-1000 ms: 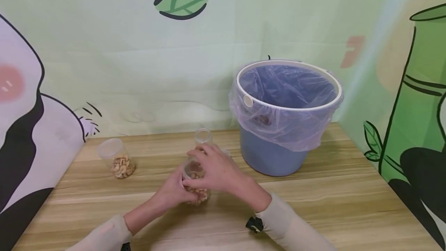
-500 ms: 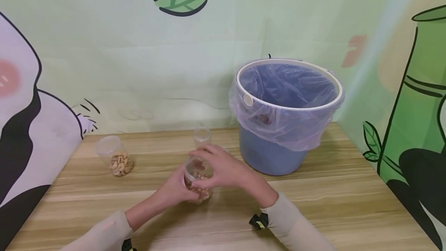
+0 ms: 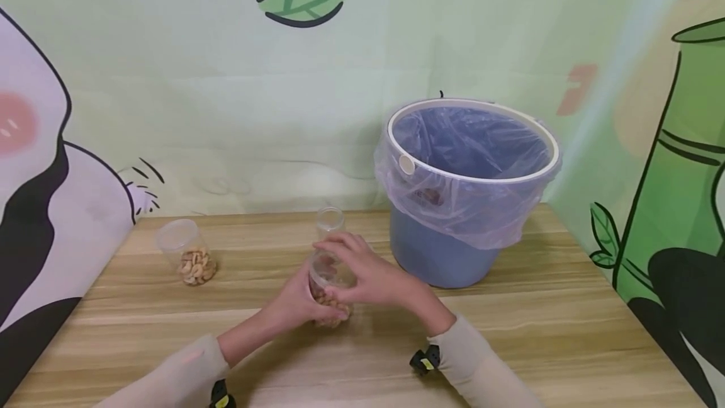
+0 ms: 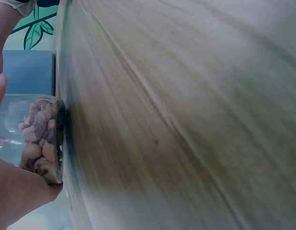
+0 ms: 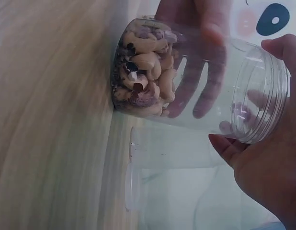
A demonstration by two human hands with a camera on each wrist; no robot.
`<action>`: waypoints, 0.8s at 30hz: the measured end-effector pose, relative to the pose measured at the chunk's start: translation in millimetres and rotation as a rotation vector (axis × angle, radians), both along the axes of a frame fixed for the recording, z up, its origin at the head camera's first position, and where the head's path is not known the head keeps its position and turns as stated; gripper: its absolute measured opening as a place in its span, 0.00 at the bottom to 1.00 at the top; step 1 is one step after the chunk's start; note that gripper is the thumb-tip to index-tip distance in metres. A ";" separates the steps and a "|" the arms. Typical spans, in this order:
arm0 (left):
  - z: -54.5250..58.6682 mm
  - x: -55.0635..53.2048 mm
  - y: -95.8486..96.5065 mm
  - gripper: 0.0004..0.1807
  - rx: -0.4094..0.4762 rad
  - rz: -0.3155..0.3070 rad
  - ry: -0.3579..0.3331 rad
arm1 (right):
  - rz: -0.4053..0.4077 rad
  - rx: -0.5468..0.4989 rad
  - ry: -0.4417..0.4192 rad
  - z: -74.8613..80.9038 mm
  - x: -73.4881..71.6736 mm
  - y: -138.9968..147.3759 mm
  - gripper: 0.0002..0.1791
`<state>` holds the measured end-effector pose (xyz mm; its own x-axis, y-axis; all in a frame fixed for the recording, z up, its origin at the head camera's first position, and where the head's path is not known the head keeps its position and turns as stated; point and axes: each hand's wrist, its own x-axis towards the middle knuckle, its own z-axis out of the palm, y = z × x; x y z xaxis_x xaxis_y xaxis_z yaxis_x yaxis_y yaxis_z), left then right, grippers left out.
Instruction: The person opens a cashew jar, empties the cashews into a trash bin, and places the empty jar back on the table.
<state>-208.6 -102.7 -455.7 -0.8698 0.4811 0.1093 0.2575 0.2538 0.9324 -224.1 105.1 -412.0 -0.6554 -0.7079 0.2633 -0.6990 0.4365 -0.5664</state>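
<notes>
A clear plastic jar (image 5: 234, 62) with a threaded rim stands on the table, its mouth uncovered. Pale, curved nuts (image 5: 148, 64) that look like cashews fill its lower part, mixed with small dark bits. My left hand (image 3: 298, 300) grips the jar low on its side, the thumb across the front. My right hand (image 3: 374, 277) holds the rim from the right, with thumb and fingers curled round the opening. In the right wrist view, left-hand fingers (image 5: 212, 33) show behind and through the jar wall.
At the left stands another clear jar (image 3: 178, 236) with cashews (image 3: 197, 266). A smaller clear container (image 3: 330, 219) is behind my hands, partly hidden. A blue bucket (image 3: 438, 257) with a white rim and plastic liner stands at the back right, near the printed backdrop (image 3: 226, 80).
Both hands and the jar between them have shifted a little to the right. Their hold on it looks the same. The other jar and the bucket stay in place.
</notes>
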 end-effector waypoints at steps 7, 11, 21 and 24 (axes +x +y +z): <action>-2.2 2.6 4.2 0.57 0.027 0.005 0.016 | -0.012 -0.005 -0.021 0.0 -0.7 2.1 0.42; -2.5 3.7 7.0 0.54 0.015 0.018 0.006 | -0.079 0.083 0.067 6.0 4.7 -1.2 0.40; 2.5 8.2 18.2 0.50 -0.094 0.070 0.182 | -0.536 0.150 0.013 24.9 27.8 -36.8 0.44; 3.6 9.0 21.8 0.53 -0.094 0.059 0.243 | -0.623 0.174 -0.040 23.0 31.0 -43.4 0.47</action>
<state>-199.6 -80.9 -452.2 -0.8507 0.4478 0.2754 0.4527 0.3577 0.8168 -193.1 61.6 -389.0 -0.9641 -0.2215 0.1462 -0.2648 0.8412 -0.4714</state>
